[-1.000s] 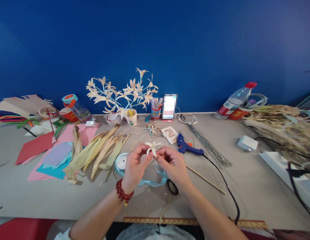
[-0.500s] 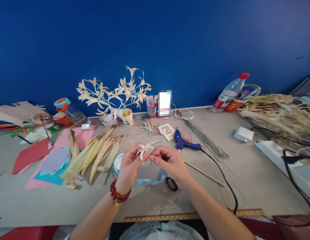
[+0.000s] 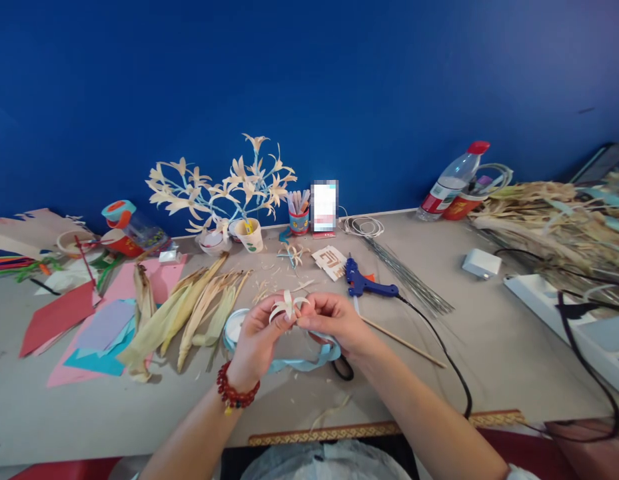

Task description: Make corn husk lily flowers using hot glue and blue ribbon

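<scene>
A pale corn-husk flower (image 3: 288, 305) with pointed, curling petals is pinched at its base by the thumb and fingers of my left hand (image 3: 255, 340), which has a red bead bracelet (image 3: 238, 388) at the wrist. My right hand (image 3: 339, 323) is closed too, thumb and forefinger pressed together at the flower's right side. Below both hands, light-blue ribbon (image 3: 305, 365) loops over the table by its white-faced roll (image 3: 234, 327). Beneath my right hand shows a black scissors handle (image 3: 344, 369); the rest is hidden.
Beyond my right hand lie a blue glue gun (image 3: 366, 285), a wooden stick (image 3: 406, 343) and metal wires (image 3: 414, 277). Left are corn husks (image 3: 176, 320) and coloured paper (image 3: 59, 317). Husk flowers stand in a cup (image 3: 249, 237) at the back. A power strip (image 3: 544, 310) sits right.
The flower has turned so its petals now point more upward. My right hand has moved slightly left, closer against it. The whole view has shifted a little.
</scene>
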A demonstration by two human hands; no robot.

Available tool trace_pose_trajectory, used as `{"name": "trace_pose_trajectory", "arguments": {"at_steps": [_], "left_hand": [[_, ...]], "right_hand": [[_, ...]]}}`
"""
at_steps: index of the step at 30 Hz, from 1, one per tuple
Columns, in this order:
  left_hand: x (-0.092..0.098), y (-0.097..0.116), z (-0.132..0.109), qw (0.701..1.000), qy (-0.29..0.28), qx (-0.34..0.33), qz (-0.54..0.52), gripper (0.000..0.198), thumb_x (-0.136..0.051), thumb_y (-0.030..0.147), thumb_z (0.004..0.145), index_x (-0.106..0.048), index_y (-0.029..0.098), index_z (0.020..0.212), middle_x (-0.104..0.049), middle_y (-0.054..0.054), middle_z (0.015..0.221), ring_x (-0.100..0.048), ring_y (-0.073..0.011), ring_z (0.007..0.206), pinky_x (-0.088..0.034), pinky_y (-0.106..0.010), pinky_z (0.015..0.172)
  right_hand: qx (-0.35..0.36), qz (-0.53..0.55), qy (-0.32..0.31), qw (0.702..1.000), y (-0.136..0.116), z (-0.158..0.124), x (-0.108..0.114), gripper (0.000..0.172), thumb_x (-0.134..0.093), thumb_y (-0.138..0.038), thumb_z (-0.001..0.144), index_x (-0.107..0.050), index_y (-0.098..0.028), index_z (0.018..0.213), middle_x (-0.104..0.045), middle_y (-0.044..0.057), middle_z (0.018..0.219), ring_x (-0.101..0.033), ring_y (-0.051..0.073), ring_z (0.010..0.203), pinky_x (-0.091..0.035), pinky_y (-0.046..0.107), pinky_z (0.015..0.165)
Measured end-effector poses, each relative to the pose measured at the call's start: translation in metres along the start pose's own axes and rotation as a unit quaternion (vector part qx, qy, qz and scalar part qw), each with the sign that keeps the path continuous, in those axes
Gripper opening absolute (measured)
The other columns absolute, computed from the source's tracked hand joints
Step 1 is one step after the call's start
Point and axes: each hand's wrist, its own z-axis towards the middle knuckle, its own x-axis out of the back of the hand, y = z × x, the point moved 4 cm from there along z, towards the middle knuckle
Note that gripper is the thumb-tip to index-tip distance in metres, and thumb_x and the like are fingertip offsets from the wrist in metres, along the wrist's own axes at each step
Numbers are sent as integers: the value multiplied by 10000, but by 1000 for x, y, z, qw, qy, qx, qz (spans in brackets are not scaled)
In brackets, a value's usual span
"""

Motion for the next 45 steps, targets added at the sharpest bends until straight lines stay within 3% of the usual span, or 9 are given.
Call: {"name": "trace_pose_trajectory", "arguments": {"at_steps": [6,12,15,19,28,38,45], "left_hand": [[-4,-1,0,1000,3,-8,-30,154,-823,267,695,-727,191,788,-650,5,752,-543,-106,693,-430,-217,676],[-5,1,0,999,4,4,-37,151,-812,234,707,-701,192,801,-649,7,781,-551,-109,729,-441,-214,709],[-3,2,0,1000,13,-7,-22,162,-815,244,703,-707,189,810,-634,8,770,-538,-104,711,-430,-209,684],[2,3,0,1000,10,-22,8,172,-825,263,687,-708,176,777,-613,2,794,-513,-100,687,-413,-210,645],[-6,5,0,996,-81,-23,13,94,-750,249,783,-699,170,787,-566,4,744,-493,-104,689,-406,-219,660],[-6,4,1,998,-52,-10,-23,154,-793,248,730,-686,189,823,-608,-3,795,-519,-118,724,-421,-226,680],[-3,5,1,1000,-21,-15,-10,152,-822,257,682,-695,182,720,-612,-1,755,-532,-125,699,-443,-244,675]], "right_hand": [[106,-76,44,991,-4,-4,-2,307,-802,-383,712,-593,-163,661,-496,-57,550,-341,50,458,-257,189,440],[178,-228,95,953,-12,-9,-3,299,-739,-400,784,-616,-156,662,-472,-46,542,-324,67,487,-234,205,449],[162,-220,73,959,-12,-8,-2,289,-736,-382,794,-619,-158,655,-448,-58,511,-332,62,464,-247,199,441],[94,-133,12,987,-9,-3,0,271,-775,-396,753,-644,-162,714,-495,-59,520,-391,59,429,-303,191,423],[8,-45,-42,998,-4,0,2,289,-831,-355,696,-627,-151,687,-507,-66,548,-358,36,420,-274,165,382],[115,-125,51,984,-7,-4,-2,332,-808,-429,712,-605,-170,664,-448,-80,477,-361,51,416,-302,187,427],[87,-117,38,989,-4,-3,-1,327,-802,-434,720,-618,-165,683,-488,-66,519,-391,53,423,-326,183,413]]}}
